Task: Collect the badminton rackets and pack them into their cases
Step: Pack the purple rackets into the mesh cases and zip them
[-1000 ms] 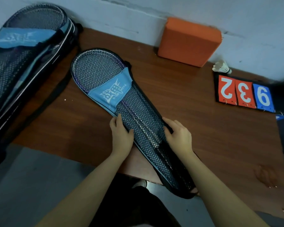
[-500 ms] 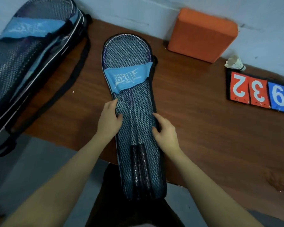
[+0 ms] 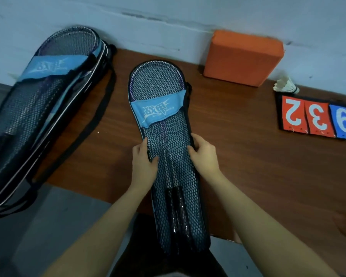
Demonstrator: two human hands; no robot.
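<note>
A mesh racket case (image 3: pixel 168 156) with a blue logo band lies lengthwise on the brown worktop (image 3: pixel 248 156), its rounded head end toward the far wall and its narrow handle end hanging over the near edge. Rackets (image 3: pixel 158 82) show through the mesh, their dark grips near the person. The left hand (image 3: pixel 143 159) grips the case's left edge, thumb curled over the mesh, and the right hand (image 3: pixel 203 151) grips the right edge likewise, fingers wrapped round the rim. At the far left, a second, larger racket case (image 3: pixel 38 116) lies slanted, partly off the worktop. An orange block (image 3: pixel 242 56) leans on the wall; on the right, a shuttlecock (image 3: pixel 286 85) rests beside a scoreboard (image 3: pixel 316 118) showing 2, 3, 9.
</note>
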